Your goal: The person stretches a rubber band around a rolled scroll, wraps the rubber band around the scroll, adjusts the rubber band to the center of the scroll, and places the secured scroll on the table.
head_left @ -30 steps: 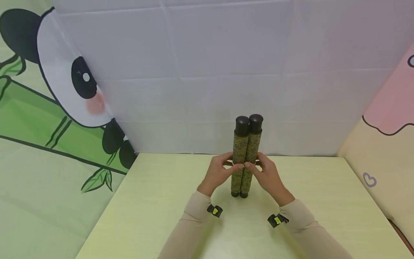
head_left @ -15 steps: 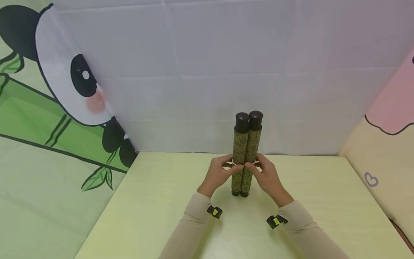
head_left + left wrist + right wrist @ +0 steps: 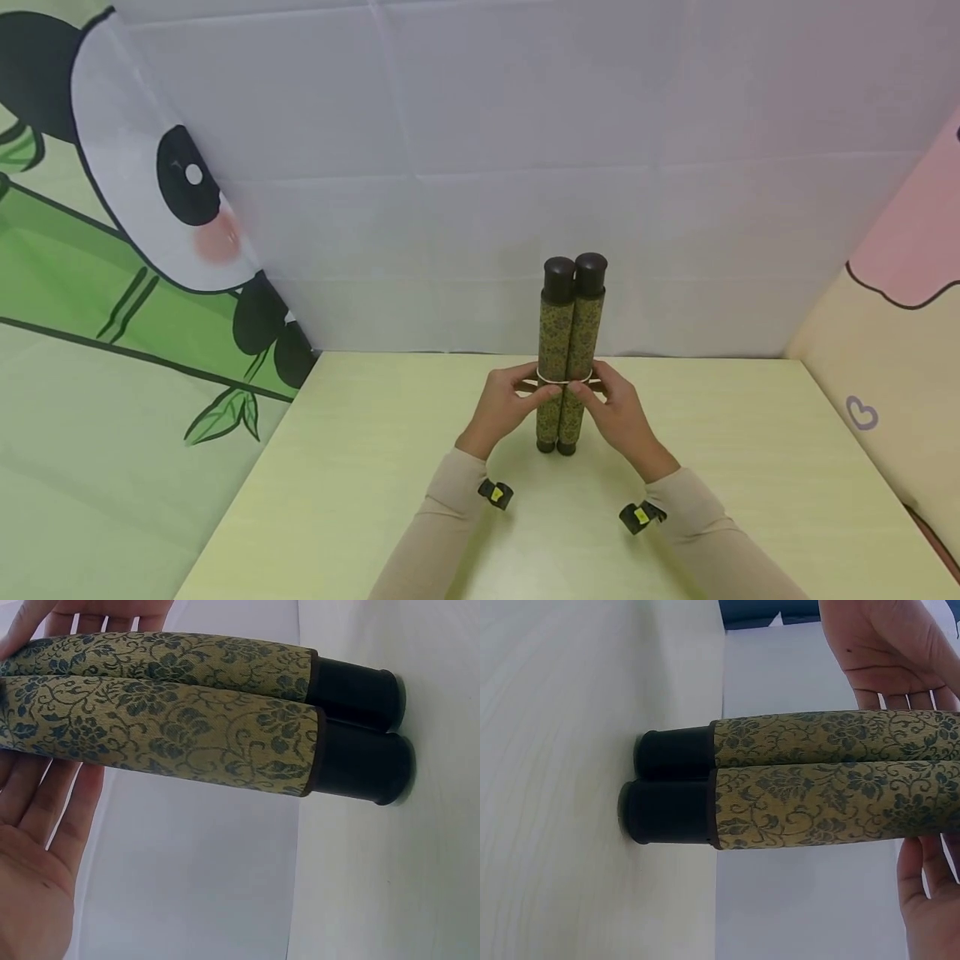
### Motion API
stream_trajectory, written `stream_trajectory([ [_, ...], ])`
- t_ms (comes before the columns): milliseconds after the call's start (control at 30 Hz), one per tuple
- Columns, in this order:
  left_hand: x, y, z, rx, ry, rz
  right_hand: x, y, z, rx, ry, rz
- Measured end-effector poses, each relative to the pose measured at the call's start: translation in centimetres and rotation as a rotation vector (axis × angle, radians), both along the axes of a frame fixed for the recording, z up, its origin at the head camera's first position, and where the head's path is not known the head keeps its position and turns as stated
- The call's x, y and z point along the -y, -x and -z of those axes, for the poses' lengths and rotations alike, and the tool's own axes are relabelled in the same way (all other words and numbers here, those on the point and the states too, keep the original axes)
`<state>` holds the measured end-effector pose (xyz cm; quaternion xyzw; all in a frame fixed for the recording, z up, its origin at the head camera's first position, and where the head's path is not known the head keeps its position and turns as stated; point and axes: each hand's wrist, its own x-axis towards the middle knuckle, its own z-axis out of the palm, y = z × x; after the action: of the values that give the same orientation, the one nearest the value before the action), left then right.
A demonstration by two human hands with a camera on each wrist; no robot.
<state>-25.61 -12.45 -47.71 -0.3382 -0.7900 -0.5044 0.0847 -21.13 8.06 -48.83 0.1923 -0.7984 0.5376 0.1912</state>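
Note:
Two rolled scrolls stand upright side by side on the table, the left scroll (image 3: 556,337) touching the right scroll (image 3: 586,333). Both wear gold cloth with dark floral vines and black end knobs. A thin white band (image 3: 564,382) loops round the pair at mid-height. From the left, my left hand (image 3: 504,406) holds the scrolls, thumb in front just below the band and fingers behind. My right hand (image 3: 621,410) mirrors it on the other side, the thumb tips close together. In the left wrist view the lower knobs (image 3: 360,766) rest on the tabletop; the band is out of sight there.
The pale yellow table (image 3: 360,483) reaches back to a white cloth backdrop (image 3: 450,233). A panda-printed panel (image 3: 135,217) leans in at the left, and a pink and cream panel (image 3: 892,333) borders the right. Small black wrist devices sit on both sleeves.
Both thumbs have slid slightly down the scrolls, and the white band now shows clearly across the front above them. The scrolls stay upright in place; the head view shifts slightly.

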Motion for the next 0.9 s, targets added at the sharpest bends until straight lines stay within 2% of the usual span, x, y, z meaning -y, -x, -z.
stream_trajectory([
  [233,0.4,-0.1,0.6,0.027,0.042,0.031,-0.2,-0.2,0.6,0.035,-0.030,0.006],
  [400,0.6,-0.1,0.5,0.026,0.074,0.047,-0.3,-0.2,0.7,0.045,-0.045,0.000],
  [567,0.3,-0.2,-0.7,0.006,0.062,0.058,-0.5,-0.1,0.0,0.049,-0.062,-0.024],
  [767,-0.3,-0.5,-2.7,-0.059,0.017,0.066,-0.8,-0.1,-1.6,0.018,-0.049,-0.031],
  [900,-0.5,-0.5,-3.1,-0.051,0.028,0.050,-0.9,-0.1,-2.1,0.011,-0.060,-0.018],
])
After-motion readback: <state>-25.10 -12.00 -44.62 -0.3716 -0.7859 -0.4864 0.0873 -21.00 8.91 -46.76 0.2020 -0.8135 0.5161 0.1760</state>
